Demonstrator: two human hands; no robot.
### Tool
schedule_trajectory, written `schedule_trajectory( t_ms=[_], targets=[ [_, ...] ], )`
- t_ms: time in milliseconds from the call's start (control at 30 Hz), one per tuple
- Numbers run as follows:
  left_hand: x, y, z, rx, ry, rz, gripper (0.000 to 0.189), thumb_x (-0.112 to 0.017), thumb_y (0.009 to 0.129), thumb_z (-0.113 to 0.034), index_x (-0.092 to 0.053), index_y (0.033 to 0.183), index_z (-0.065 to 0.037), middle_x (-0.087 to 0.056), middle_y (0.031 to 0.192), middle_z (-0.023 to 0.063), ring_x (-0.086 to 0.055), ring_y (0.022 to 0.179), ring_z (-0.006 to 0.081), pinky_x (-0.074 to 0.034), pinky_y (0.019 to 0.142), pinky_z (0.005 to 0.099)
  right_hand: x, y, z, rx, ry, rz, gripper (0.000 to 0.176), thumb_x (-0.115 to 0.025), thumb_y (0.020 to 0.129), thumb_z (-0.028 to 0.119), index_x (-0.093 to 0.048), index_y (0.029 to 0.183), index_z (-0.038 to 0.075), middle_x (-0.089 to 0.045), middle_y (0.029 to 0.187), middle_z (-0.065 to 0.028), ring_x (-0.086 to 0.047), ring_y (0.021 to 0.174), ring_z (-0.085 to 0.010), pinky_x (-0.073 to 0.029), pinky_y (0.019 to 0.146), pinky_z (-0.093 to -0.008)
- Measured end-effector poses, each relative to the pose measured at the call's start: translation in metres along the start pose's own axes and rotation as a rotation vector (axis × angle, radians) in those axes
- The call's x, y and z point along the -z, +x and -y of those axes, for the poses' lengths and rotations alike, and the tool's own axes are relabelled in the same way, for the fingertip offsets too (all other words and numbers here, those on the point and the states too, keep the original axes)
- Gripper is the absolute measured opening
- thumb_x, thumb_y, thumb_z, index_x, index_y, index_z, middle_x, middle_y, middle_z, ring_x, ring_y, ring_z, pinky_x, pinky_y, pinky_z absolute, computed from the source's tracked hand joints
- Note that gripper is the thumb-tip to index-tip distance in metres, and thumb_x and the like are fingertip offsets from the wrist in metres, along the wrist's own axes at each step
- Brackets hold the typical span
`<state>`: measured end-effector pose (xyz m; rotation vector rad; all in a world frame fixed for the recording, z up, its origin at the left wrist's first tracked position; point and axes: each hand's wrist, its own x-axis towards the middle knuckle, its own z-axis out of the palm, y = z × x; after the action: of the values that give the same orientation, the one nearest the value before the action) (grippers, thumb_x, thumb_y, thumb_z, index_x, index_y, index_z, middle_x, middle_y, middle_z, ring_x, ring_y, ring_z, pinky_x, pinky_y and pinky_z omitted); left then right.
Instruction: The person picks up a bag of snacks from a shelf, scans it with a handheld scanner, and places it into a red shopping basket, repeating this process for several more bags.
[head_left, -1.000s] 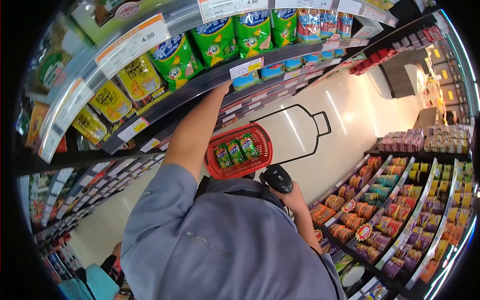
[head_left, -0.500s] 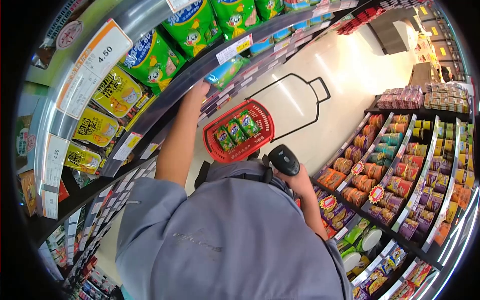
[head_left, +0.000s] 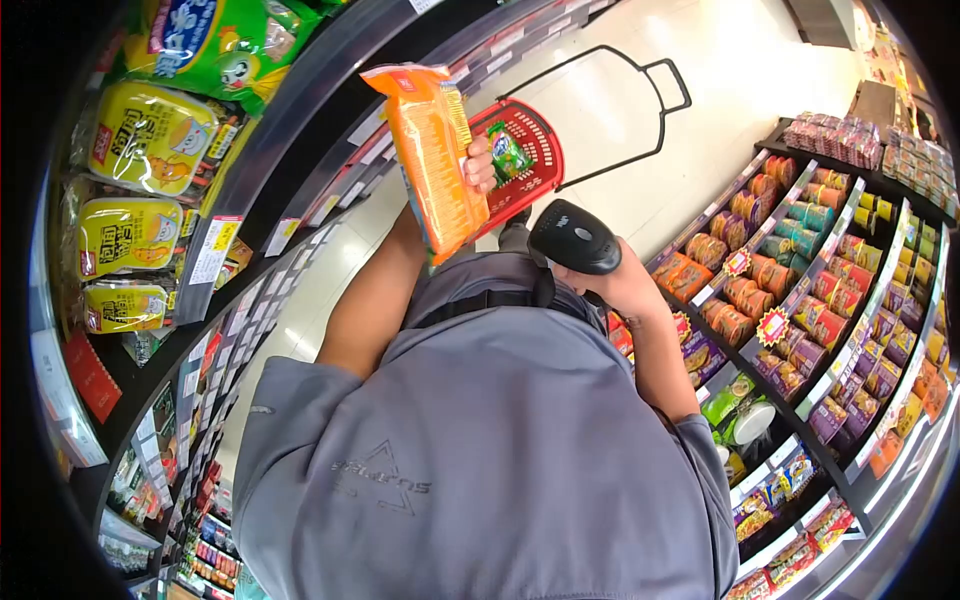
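My left hand [head_left: 480,166] is closed around an orange snack packet [head_left: 425,150] with small print on the side facing me. The packet stands upright in front of my body and covers part of a red shopping basket [head_left: 549,128] on the floor. Inside the basket a green snack packet [head_left: 510,149] shows; the rest of its contents is hidden. In my right hand [head_left: 625,283] is a black barcode scanner [head_left: 575,239], gripped near my waist and to the right of the packet.
Yellow boxed foods [head_left: 151,138] and a large green bag [head_left: 215,45] fill the shelf at left, with price tags [head_left: 216,249] along its edge. A long black handle [head_left: 662,118] extends from the basket over the floor. Shelves of instant noodles [head_left: 775,270] line the right.
My left hand has drawn the packet away from the left shelf edge toward my body, and its orange side now faces me. My right hand with the scanner has risen slightly.
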<state>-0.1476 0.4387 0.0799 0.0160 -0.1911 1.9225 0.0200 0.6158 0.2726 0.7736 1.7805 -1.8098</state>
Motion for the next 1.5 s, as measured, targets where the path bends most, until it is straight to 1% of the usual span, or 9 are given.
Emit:
schedule_trajectory(
  t_ms=[200, 433, 533, 700, 867, 967, 1033, 1433, 1500],
  targets=[
    [-0.022, 0.015, 0.033, -0.079, 0.06, 0.027, 0.028, -0.06, 0.086, -0.037, -0.047, 0.087, -0.012, -0.045, 0.09, 0.004, -0.045, 0.094, 0.0162, -0.037, 0.09, 0.0293, -0.001, 0.014, -0.015, -0.084, -0.148, 0.093, 0.025, -0.075, 0.075, 0.016, -0.065, 0.092, 0.002, -0.061, 0.068, -0.0013, -0.054, 0.06, -0.0095, -0.044, 0.057, -0.0263],
    [-0.03, 0.024, 0.053, -0.14, 0.117, -0.185, 0.023, -0.059, 0.087, -0.032, -0.05, 0.078, -0.013, -0.043, 0.088, 0.0014, -0.041, 0.089, 0.0144, -0.033, 0.085, 0.03, 0.01, 0.021, -0.041, 0.137, -0.064, 0.104, 0.021, -0.074, 0.076, 0.014, -0.064, 0.09, 0.003, -0.061, 0.069, 0.0002, -0.053, 0.058, -0.007, -0.043, 0.054, -0.0244],
    [-0.035, 0.025, 0.062, -0.142, 0.181, -0.248, 0.024, -0.058, 0.088, -0.037, -0.054, 0.084, -0.013, -0.045, 0.094, 0.0033, -0.042, 0.096, 0.0155, -0.034, 0.091, 0.0307, 0.017, 0.026, -0.039, -0.005, 0.038, 0.164, 0.028, -0.075, 0.073, 0.018, -0.064, 0.094, 0.002, -0.066, 0.079, -0.0064, -0.062, 0.072, -0.0152, -0.049, 0.071, -0.0303],
    [-0.026, 0.011, 0.069, -0.106, 0.131, -0.353, 0.043, -0.055, 0.089, -0.041, -0.059, 0.107, -0.002, -0.054, 0.111, 0.0155, -0.047, 0.113, 0.0266, -0.04, 0.1, 0.039, 0.023, 0.039, -0.051, -0.173, 0.137, 0.163, 0.023, -0.075, 0.075, 0.019, -0.063, 0.086, 0.003, -0.059, 0.066, -0.0017, -0.055, 0.057, -0.0103, -0.045, 0.056, -0.0274],
    [0.049, -0.043, 0.058, -0.013, 0.264, -0.8, 0.043, -0.056, 0.089, -0.042, -0.055, 0.104, -0.002, -0.061, 0.1, 0.0151, -0.064, 0.084, 0.0267, -0.056, 0.072, 0.0389, 0.032, 0.045, -0.09, -0.212, 0.215, 0.15, 0.024, -0.074, 0.075, 0.021, -0.061, 0.083, 0.002, -0.056, 0.061, 0.0, -0.051, 0.053, -0.0091, -0.042, 0.052, -0.0277],
    [0.141, -0.097, 0.051, 0.118, 0.331, -1.01, 0.051, -0.052, 0.089, -0.052, -0.055, 0.106, -0.004, -0.062, 0.104, 0.0158, -0.064, 0.088, 0.0251, -0.056, 0.074, 0.0405, 0.046, 0.045, -0.113, -0.348, 0.196, 0.13, 0.025, -0.074, 0.076, 0.02, -0.063, 0.088, 0.002, -0.06, 0.067, -0.0018, -0.054, 0.06, -0.0093, -0.045, 0.058, -0.0277],
    [0.145, -0.084, 0.06, 0.036, 0.356, -1.254, 0.073, -0.04, 0.084, -0.069, -0.051, 0.124, -0.009, -0.061, 0.115, 0.0109, -0.061, 0.102, 0.0248, -0.05, 0.09, 0.0435, 0.053, 0.05, -0.132, -0.29, 0.201, 0.1, 0.026, -0.073, 0.077, 0.018, -0.064, 0.094, 0.001, -0.065, 0.076, -0.0038, -0.057, 0.07, -0.0093, -0.047, 0.066, -0.028],
    [0.39, -0.116, 0.028, -0.079, 0.421, -1.39, 0.067, -0.05, 0.088, -0.056, -0.044, 0.13, -0.004, -0.056, 0.125, 0.0107, -0.054, 0.114, 0.0255, -0.043, 0.1, 0.0453, 0.051, 0.099, -0.249, -0.627, 0.285, -0.032, 0.036, -0.076, 0.074, 0.011, -0.064, 0.106, 0.002, -0.069, 0.096, -0.008, -0.061, 0.09, -0.0117, -0.047, 0.083, -0.029],
    [0.413, -0.11, 0.019, -0.032, 0.382, -1.432, 0.062, -0.048, 0.092, -0.05, -0.043, 0.13, -0.002, -0.058, 0.121, 0.0126, -0.057, 0.111, 0.0248, -0.044, 0.099, 0.0404, 0.047, 0.109, -0.263, -0.652, 0.262, -0.015, 0.044, -0.079, 0.071, 0.009, -0.059, 0.11, 0.003, -0.065, 0.09, -0.0053, -0.061, 0.071, -0.0102, -0.049, 0.065, -0.0273]
  ],
)
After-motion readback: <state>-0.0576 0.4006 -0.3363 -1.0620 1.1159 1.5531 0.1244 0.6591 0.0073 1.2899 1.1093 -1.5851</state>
